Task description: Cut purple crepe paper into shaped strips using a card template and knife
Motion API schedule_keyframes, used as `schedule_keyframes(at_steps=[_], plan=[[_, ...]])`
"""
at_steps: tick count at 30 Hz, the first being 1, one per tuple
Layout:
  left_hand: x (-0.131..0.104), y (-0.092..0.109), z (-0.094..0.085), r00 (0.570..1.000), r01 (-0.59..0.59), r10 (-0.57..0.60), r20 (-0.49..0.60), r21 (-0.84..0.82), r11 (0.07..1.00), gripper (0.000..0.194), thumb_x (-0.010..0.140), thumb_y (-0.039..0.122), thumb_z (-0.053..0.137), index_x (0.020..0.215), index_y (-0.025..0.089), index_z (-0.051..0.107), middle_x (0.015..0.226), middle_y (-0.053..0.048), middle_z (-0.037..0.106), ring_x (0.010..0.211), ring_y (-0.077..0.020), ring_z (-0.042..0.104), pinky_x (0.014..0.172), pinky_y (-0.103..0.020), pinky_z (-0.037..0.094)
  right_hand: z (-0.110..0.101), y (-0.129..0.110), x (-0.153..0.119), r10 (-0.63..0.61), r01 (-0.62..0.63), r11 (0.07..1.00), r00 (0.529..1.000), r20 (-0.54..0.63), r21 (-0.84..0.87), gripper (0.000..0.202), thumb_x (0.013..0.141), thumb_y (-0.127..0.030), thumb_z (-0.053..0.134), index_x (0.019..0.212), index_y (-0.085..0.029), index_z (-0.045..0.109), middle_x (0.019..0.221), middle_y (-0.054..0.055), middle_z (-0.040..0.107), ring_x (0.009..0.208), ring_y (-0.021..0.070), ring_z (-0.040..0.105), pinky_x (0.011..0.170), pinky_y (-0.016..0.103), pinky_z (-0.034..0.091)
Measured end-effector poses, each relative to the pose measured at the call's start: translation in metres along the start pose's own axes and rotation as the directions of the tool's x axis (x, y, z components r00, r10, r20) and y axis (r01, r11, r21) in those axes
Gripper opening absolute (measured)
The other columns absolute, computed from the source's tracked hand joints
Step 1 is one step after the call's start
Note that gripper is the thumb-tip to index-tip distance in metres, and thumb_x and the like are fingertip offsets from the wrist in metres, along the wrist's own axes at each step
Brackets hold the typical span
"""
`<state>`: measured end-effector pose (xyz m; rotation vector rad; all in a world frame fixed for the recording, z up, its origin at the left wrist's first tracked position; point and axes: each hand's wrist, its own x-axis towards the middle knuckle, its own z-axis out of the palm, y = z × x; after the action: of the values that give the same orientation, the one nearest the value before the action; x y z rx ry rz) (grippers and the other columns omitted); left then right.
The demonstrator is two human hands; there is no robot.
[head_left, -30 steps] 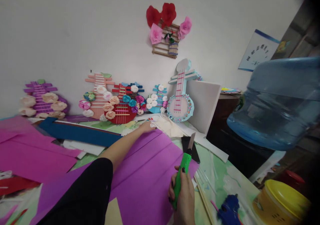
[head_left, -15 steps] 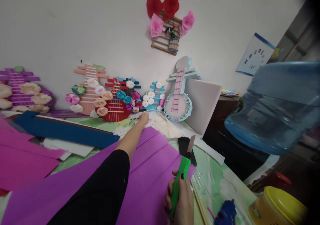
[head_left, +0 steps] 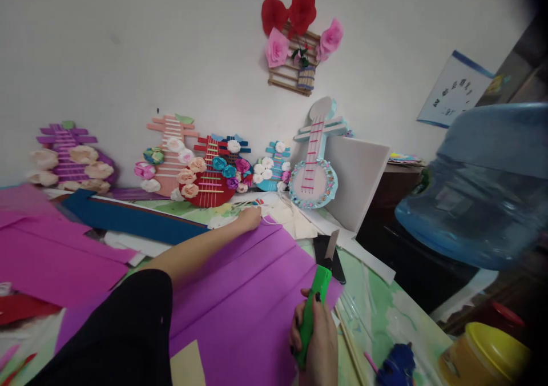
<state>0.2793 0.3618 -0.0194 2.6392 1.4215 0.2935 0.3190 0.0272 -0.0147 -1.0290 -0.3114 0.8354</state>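
My right hand (head_left: pixel 315 334) is wrapped round a green utility knife (head_left: pixel 314 303), its blade out and pointing up and away from me. My left hand (head_left: pixel 249 218) reaches across to the far edge of a large purple sheet (head_left: pixel 244 294), fingers closed. A thin white cord (head_left: pixel 269 221) loops out beside these fingers and appears to be held in them. The purple sheet has several long creases or cut lines and lies under my left forearm. A black flat piece (head_left: pixel 338 266) lies behind the knife blade.
Several decorated paper lutes, including a pale blue one (head_left: pixel 312 175), lean on the wall. Pink sheets (head_left: pixel 64 254) and a blue strip (head_left: pixel 141 223) lie left. Sticks (head_left: pixel 351 346), a dark blue object (head_left: pixel 396 366) and a yellow-lidded tub (head_left: pixel 483 352) are right, below a water bottle (head_left: pixel 475 186).
My left hand has drawn slightly toward me, bringing the white cord over the purple sheet's far edge. The left elbow has swung left. My right hand still grips the knife; the view has shifted left.
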Motion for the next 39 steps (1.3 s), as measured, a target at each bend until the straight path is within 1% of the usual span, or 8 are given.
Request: schedule_keyframes(at_steps=[10,16,18,21,25,30,35,39], plan=[[-0.01,0.004,-0.008,0.988,0.011,0.018,0.151,-0.187,0.982,0.032,0.092,0.034,0.059,0.119,0.017,0.057,0.12,-0.009,0.059,0.102,-0.0222,0.061,0.085,-0.042,0.053,-0.002,0.0,0.002,-0.034,0.034,0.999,0.999,0.002,-0.007,0.047,0.075,-0.06,0.063,0.097,-0.02,0.05,0.053,-0.011,0.046,0.03,0.0022,0.031,0.032,0.013,0.021],[-0.021,0.005,-0.017,0.918,-0.149,0.281,0.28,-0.413,0.899,0.03,0.092,0.034,0.059,0.115,0.014,0.059,0.112,-0.007,0.062,0.094,-0.0201,0.063,0.079,-0.038,0.055,-0.003,-0.001,0.0,-0.034,0.034,0.999,0.999,0.019,-0.023,0.048,0.076,-0.061,0.061,0.1,-0.021,0.05,0.054,-0.011,0.046,0.032,0.003,0.032,0.032,0.014,0.023],[-0.019,0.006,-0.021,0.899,-0.202,0.356,0.256,-0.48,0.854,0.029,0.092,0.033,0.059,0.114,0.014,0.059,0.111,-0.007,0.062,0.092,-0.0191,0.063,0.078,-0.038,0.055,-0.002,-0.002,-0.002,-0.032,0.032,0.999,0.999,0.021,-0.022,0.048,0.076,-0.061,0.062,0.1,-0.021,0.05,0.055,-0.011,0.047,0.032,0.0026,0.032,0.033,0.014,0.023],[-0.007,0.011,-0.024,0.913,-0.256,0.386,0.135,-0.547,0.797,0.03,0.092,0.034,0.059,0.115,0.015,0.058,0.111,-0.008,0.062,0.093,-0.0191,0.063,0.079,-0.039,0.055,0.0,-0.005,-0.005,-0.025,0.025,0.999,1.0,0.012,-0.023,0.05,0.076,-0.064,0.06,0.098,-0.02,0.051,0.055,-0.01,0.047,0.032,0.0029,0.032,0.032,0.014,0.023],[0.018,0.016,-0.022,0.951,-0.275,0.306,-0.036,-0.548,0.79,0.032,0.092,0.034,0.058,0.118,0.015,0.057,0.115,-0.008,0.06,0.097,-0.0209,0.062,0.081,-0.04,0.054,0.001,-0.008,-0.006,-0.035,0.034,0.999,0.999,-0.008,-0.015,0.056,0.081,-0.072,0.048,0.099,-0.019,0.054,0.055,-0.009,0.047,0.032,0.0034,0.033,0.032,0.015,0.022],[0.037,0.011,-0.016,0.974,-0.223,0.187,-0.125,-0.44,0.87,0.033,0.092,0.035,0.059,0.119,0.015,0.057,0.118,-0.008,0.059,0.1,-0.0229,0.061,0.084,-0.042,0.053,-0.003,-0.007,-0.003,-0.025,0.025,0.999,1.0,0.009,-0.038,0.055,0.081,-0.069,0.051,0.1,-0.017,0.058,0.055,-0.008,0.048,0.033,0.0031,0.034,0.032,0.015,0.023],[0.035,0.007,-0.022,0.97,-0.222,0.177,-0.168,-0.306,0.926,0.034,0.092,0.034,0.058,0.121,0.016,0.056,0.12,-0.009,0.058,0.102,-0.0223,0.061,0.085,-0.043,0.053,-0.007,-0.005,0.0,-0.021,0.023,0.998,0.999,0.04,-0.057,0.05,0.077,-0.065,0.061,0.093,-0.017,0.059,0.057,-0.006,0.051,0.037,0.0039,0.041,0.035,0.015,0.029],[0.01,0.012,-0.037,0.954,-0.256,0.217,-0.205,-0.188,0.948,0.037,0.092,0.034,0.059,0.124,0.017,0.054,0.127,-0.01,0.055,0.11,-0.0248,0.057,0.091,-0.047,0.05,-0.007,-0.004,0.001,-0.073,0.074,0.997,0.996,0.054,-0.025,0.045,0.069,-0.057,0.073,0.083,-0.019,0.053,0.059,-0.007,0.053,0.041,0.0053,0.047,0.038,0.016,0.035]])
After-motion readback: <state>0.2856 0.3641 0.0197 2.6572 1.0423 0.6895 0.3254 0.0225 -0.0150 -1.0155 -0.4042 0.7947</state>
